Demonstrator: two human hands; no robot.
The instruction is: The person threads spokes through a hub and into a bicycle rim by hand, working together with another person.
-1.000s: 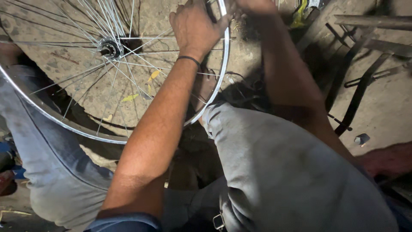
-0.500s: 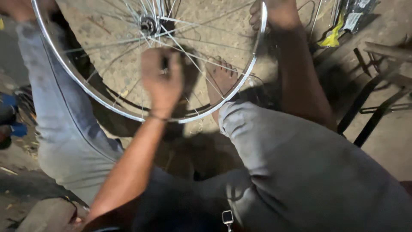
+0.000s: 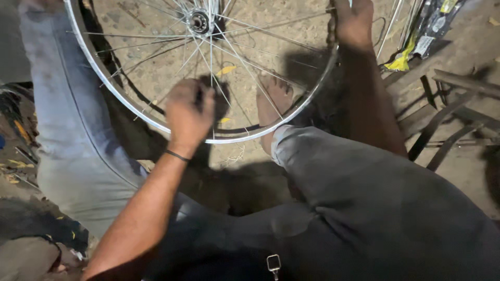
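Note:
A spoked bicycle wheel with a shiny metal rim [image 3: 130, 112] and a hub [image 3: 199, 22] stands in front of me over sandy ground. My left hand [image 3: 187, 112], with a dark band at the wrist, is closed on a small dark tool [image 3: 200, 96] held against a spoke near the lower rim. My right hand [image 3: 354, 23] grips the rim at its upper right side. My bare foot [image 3: 273, 96] rests on the ground behind the spokes, just inside the lower rim. My knees in grey trousers flank the wheel.
A yellow and black package [image 3: 416, 44] lies at the upper right. Dark metal bars [image 3: 448, 114] lie on the ground to the right. Cluttered small items [image 3: 18, 135] sit at the left edge.
My left hand has come down from the rim's upper right to the spokes near the lower rim. The right hand keeps its hold on the rim, and the view has shifted.

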